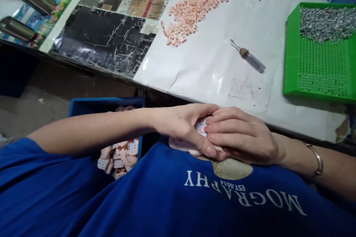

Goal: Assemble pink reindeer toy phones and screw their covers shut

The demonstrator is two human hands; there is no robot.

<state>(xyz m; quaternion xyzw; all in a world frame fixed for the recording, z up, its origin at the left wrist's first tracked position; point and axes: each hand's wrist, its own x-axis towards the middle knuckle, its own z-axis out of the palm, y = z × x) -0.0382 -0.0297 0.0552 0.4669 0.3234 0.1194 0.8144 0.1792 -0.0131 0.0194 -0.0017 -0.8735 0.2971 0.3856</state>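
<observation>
Close against my blue shirt, both hands meet around a pink plastic casing (182, 146) with a printed white top. My left hand (185, 126) is wrapped round it from the left, thumb lying along its near side. From the right, my right hand (241, 133) covers much of the top, its fingers pressed together on it. Between the hands only a strip of the printed surface shows; the right end of the casing is hidden. Under my left forearm, a blue bin (107, 102) holds several similar pink printed pieces (125, 155).
On the white-covered table (205, 70) lie a heap of small pink plastic parts (189, 14) and a screwdriver (249, 57) with a clear handle. A green basket (322, 66) of metal screws (328, 22) stands at the right. Metal cylinders (19, 29) are at the far left.
</observation>
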